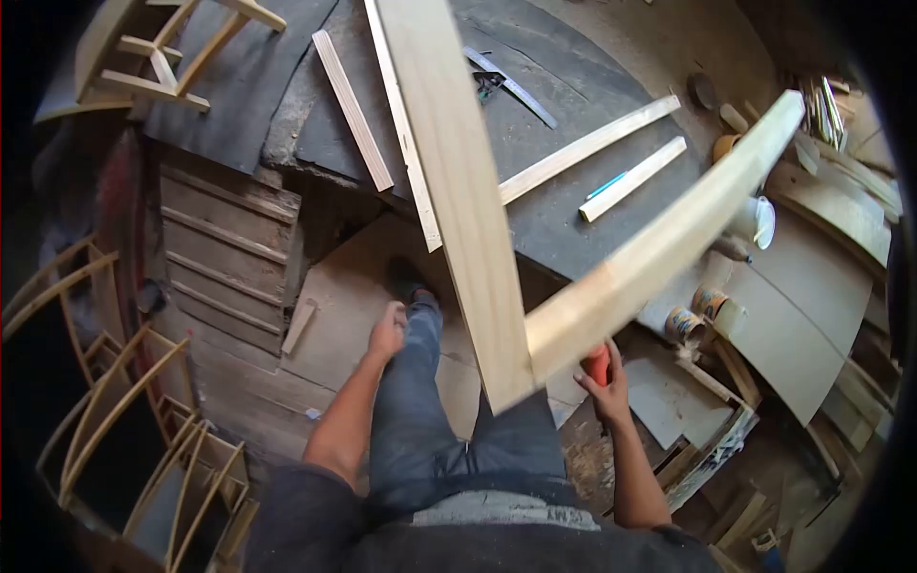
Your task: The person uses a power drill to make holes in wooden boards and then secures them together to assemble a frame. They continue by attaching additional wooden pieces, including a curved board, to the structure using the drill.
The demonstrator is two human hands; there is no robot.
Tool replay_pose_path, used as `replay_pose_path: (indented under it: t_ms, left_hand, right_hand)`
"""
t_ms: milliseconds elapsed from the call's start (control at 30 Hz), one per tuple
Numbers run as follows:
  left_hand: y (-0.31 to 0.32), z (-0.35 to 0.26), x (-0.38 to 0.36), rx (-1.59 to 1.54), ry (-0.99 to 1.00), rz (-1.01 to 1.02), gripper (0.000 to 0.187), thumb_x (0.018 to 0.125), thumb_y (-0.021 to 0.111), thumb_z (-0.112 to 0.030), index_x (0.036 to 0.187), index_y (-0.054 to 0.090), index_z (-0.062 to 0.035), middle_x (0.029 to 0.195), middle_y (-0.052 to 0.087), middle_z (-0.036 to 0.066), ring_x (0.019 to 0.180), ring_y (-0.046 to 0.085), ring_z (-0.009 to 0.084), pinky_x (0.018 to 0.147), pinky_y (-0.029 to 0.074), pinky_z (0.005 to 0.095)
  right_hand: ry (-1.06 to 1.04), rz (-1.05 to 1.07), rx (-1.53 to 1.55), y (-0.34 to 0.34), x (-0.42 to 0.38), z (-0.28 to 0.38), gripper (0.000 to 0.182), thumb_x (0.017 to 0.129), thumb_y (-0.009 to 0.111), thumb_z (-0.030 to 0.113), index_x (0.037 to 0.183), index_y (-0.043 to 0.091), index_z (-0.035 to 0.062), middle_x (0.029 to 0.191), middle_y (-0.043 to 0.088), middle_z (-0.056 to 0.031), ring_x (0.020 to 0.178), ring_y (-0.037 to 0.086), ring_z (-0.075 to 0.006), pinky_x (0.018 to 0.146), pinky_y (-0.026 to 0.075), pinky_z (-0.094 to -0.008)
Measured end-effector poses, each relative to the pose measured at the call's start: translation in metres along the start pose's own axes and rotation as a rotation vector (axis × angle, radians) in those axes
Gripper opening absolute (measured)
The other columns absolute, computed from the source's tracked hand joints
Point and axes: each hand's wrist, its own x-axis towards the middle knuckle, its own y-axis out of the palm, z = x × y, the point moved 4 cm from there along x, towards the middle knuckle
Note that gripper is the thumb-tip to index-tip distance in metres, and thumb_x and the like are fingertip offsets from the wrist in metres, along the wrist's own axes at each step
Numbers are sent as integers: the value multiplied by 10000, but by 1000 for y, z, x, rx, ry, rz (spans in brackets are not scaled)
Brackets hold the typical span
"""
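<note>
Behind the joined wooden frame [497, 286], loose slats [587, 148] lie on a dark bench [573, 229]. Right hand [604, 380] grasps a red tool [597, 364] beneath it; left hand [387, 332] hangs clenched, empty.

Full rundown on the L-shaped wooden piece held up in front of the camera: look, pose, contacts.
The L-shaped wooden piece is two pale, unfinished flat boards meeting at a corner low in the frame, near the right hand. One board runs up past the top edge of the picture; the other slants up to the right and ends in a cut end. It is raised above the floor. The right hand sits under the corner beside something red; the grip itself is hidden. The left hand hangs apart, closed, touching nothing visible.
</note>
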Motion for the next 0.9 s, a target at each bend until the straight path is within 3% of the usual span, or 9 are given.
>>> replay_pose_path:
  t_ms: [67, 200, 333, 400, 567, 700, 733, 767, 900]
  left_hand:
    - [-46, -26, -17, 107, 175, -185, 327, 879, 652, -131, 1203, 606, -114, 1171, 652, 191, 1094, 622, 386, 938, 496, 420]
    - [-99, -148, -80, -329, 168, 2, 394, 983, 572, -267, 1318, 530, -64, 1243, 633, 85, 1124, 604, 214, 958, 481, 338]
    - [-95, -315, -164, -1095, 185, 326, 535, 998, 539, -472, 1342, 512, -63, 1242, 618, 57, 1130, 597, 179, 973, 480, 335]
    - [-78, -342, -176, -1107, 204, 296, 535, 997, 558, -442, 1350, 493, -45, 1236, 605, 50, 1122, 592, 163, 959, 482, 315]
    - [-77, -348, -167, -836, 192, 227, 524, 979, 576, -472, 1293, 537, -55, 1133, 646, 42, 1023, 636, 131, 891, 526, 314]
    - [-85, -331, -166, -1084, 102, 301, 610, 936, 530, -641, 1171, 598, -83, 967, 668, 39, 853, 627, 132, 772, 506, 310]
    - [-84, -324, -162, -1073, 123, 297, 643, 938, 479, -673, 1158, 599, -81, 944, 677, 49, 821, 644, 149, 762, 528, 320]
    - [-82, -320, -167, -1096, 119, 296, 643, 938, 479, -673, 1158, 599, -81, 944, 677, 49, 821, 644, 149, 762, 528, 320]
    - [-79, -320, -187, -1213, 134, 422, 523, 999, 478, -522, 1179, 592, -45, 960, 678, 60, 860, 661, 172, 812, 551, 330]
  right_hand:
    - [-69, -19, -97, -9, -9, 18, 870, 708, 840, 100, 1453, 392, 113, 1291, 590, -161, 1135, 587, -236, 969, 467, -363]
    - [-86, -21, -158, -36, -37, 23, 918, 695, 827, 73, 1476, 351, 155, 1312, 590, -158, 1193, 580, -281, 991, 458, -383]
    - [-125, -52, -169, -55, -65, 29, 849, 737, 786, 90, 1471, 362, 144, 1344, 576, -171, 1250, 558, -310, 1020, 444, -395]
    - [-194, -30, -144, -66, -75, 44, 809, 780, 772, 141, 1475, 358, 113, 1342, 576, -175, 1249, 558, -306, 1029, 437, -387]
    - [-331, 2, -41, -105, -101, 117, 663, 867, 721, 161, 1442, 406, 66, 1311, 586, -142, 1199, 564, -241, 1020, 431, -362]
    - [-228, -5, -143, -167, -150, 201, 616, 893, 677, 121, 1436, 400, 30, 1284, 585, -115, 1177, 555, -222, 1004, 434, -351]
    - [-444, -16, -122, -179, -151, 207, 573, 916, 649, 102, 1427, 397, 47, 1079, 621, -75, 795, 587, -110, 685, 496, -254]
    - [-254, -49, -142, -181, -179, 241, 541, 927, 622, 99, 1419, 404, 47, 999, 615, -53, 720, 562, -97, 636, 485, -244]
    - [-180, 50, -171, -188, -221, 319, 582, 927, 590, 53, 1455, 347, 24, 1117, 610, -78, 856, 580, -105, 731, 501, -260]
